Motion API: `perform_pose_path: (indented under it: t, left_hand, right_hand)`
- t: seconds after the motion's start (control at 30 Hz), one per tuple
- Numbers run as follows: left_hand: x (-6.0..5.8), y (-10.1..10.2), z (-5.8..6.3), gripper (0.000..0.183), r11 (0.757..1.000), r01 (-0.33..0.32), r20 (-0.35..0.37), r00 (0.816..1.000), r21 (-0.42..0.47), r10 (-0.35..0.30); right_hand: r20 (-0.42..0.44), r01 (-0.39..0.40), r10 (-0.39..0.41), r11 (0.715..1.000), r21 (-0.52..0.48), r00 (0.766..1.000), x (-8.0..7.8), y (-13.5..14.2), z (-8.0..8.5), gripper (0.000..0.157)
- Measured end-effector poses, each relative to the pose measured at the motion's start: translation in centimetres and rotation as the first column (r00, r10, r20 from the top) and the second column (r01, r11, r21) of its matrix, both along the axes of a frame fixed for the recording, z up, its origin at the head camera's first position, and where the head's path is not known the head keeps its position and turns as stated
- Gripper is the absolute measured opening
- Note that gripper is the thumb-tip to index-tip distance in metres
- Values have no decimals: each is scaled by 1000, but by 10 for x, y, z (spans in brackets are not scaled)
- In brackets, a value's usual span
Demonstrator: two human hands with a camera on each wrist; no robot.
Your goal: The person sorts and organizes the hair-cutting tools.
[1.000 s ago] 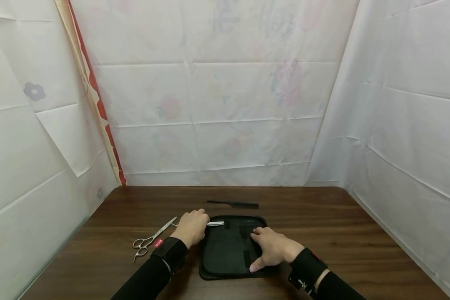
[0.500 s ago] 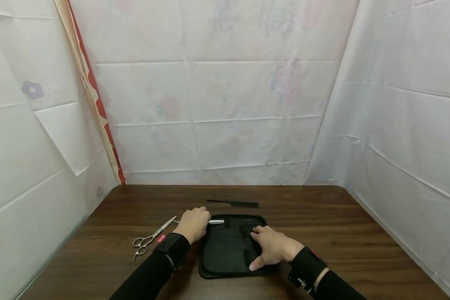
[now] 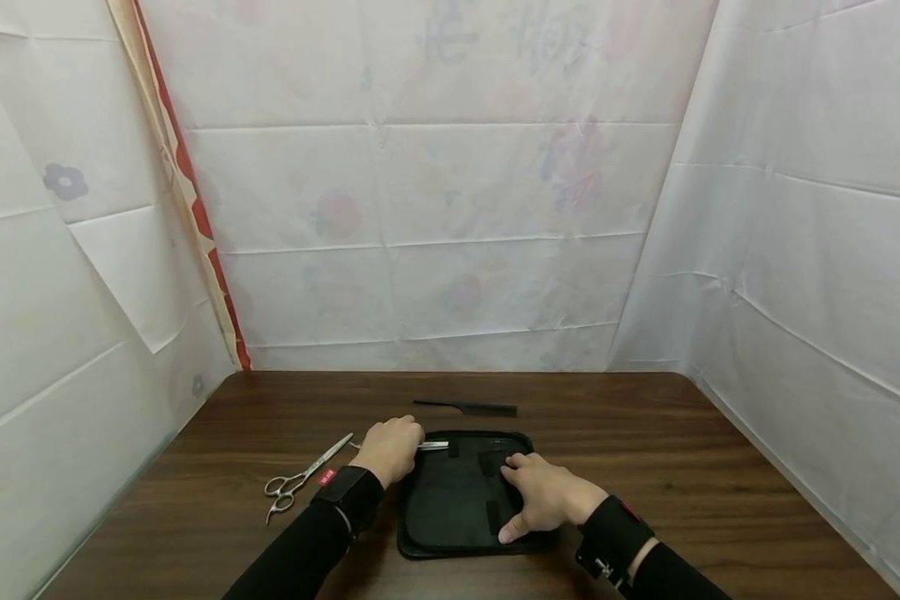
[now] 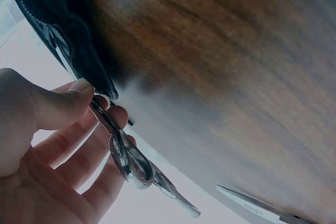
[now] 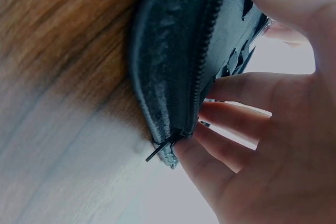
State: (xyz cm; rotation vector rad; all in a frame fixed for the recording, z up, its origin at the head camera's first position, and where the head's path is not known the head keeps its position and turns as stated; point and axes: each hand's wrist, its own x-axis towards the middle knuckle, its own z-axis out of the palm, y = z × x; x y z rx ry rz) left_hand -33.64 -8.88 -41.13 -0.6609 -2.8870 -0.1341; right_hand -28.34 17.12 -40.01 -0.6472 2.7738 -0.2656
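In the head view an unzipped black zip case [image 3: 450,508] lies on the table. My left hand [image 3: 388,448] is at its far left corner and pinches a second pair of metal scissors [image 4: 128,156] between thumb and fingers, close to the handle loops. Their silver blades [image 3: 435,446] lie over the case, the tips by a dark strap. My right hand [image 3: 543,493] rests on the case's right side, its fingers spread, the thumb near the front edge. In the right wrist view several fingertips touch the zipper edge [image 5: 202,56], beside a zipper pull [image 5: 157,151].
Another pair of silver scissors [image 3: 307,475] lies on the table left of my left hand. Behind the case is a black tail comb [image 3: 468,408]. White sheets [image 3: 435,183] hang at the back and both sides of the wooden table [image 3: 645,433].
My left hand has edged slightly right toward the case, along the scissors it holds; the blade tips stay at about the same place. My right hand stays put on the case.
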Motion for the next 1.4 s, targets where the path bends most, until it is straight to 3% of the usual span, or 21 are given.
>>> perform_pose_path:
  t: [0.27, 1.07, 1.4]
  left_hand:
    - [-4, -1, -2, 13, 1000, 3, -19, 1000, 12, -2]
    - [-6, 1, -5, 15, 999, 11, 28, 1000, 53, -12]
    - [-7, 6, -6, 13, 999, 22, 4, 1000, 40, -22]
  right_hand:
    - [-4, -2, 2, 1000, 4, 1000, -3, -1, 1, 96]
    - [20, -6, 6, 1000, 13, 1000, -4, -2, 3, 95]
    - [14, -5, 5, 1000, 15, 1000, -3, -2, 1, 95]
